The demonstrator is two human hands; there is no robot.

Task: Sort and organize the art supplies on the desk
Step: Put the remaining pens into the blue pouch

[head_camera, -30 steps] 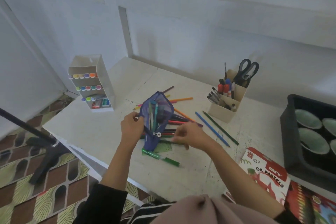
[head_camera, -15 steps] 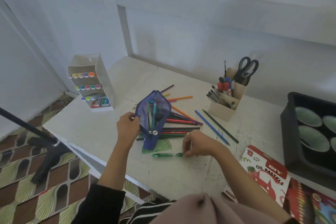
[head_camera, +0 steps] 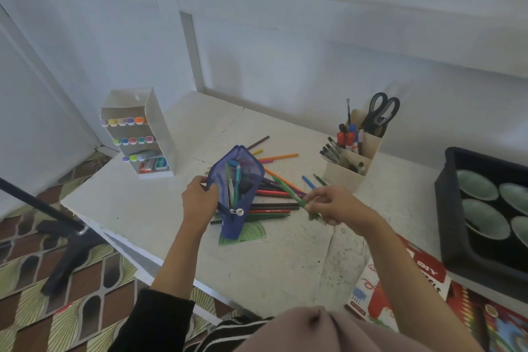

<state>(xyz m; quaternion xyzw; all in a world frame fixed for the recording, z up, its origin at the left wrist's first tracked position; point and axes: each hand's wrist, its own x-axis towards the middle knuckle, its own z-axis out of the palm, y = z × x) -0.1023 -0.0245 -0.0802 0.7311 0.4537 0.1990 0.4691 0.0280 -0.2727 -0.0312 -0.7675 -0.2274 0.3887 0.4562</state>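
view from above a white desk (head_camera: 137,208) set against a pale wall. the left hand (head_camera: 200,200) grips the left edge of a blue mesh pencil case (head_camera: 248,168), its fingers curled round the rim so the mouth gapes open. the case stands tilted near the middle of the desk, its lower end resting over a green protractor (head_camera: 253,233), and several pens show inside it. the right hand (head_camera: 334,204) is raised just above the desk to the right of the case, thumb and fingertips pinched together on a green pen (head_camera: 288,190). the pen slants up and to the left, its far end near the case's right edge but not inside. loose coloured pencils (head_camera: 271,205) lie in a heap on the desk between and behind the two hands, some tucked under the case. at the back left stands a white marker rack (head_camera: 160,128) with rows of pastel-capped markers. at the back right is a beige desk organiser (head_camera: 340,176) holding pens, markers and black-handled scissors (head_camera: 381,113). on the far right sits a black tray (head_camera: 451,223) with green bowls (head_camera: 477,186) in it. a box of oil pastels (head_camera: 400,280) lies at the near right edge, touching a colourful box (head_camera: 497,323) that is partly cut off. a black stand (head_camera: 65,237) rests on the patterned floor to the left.
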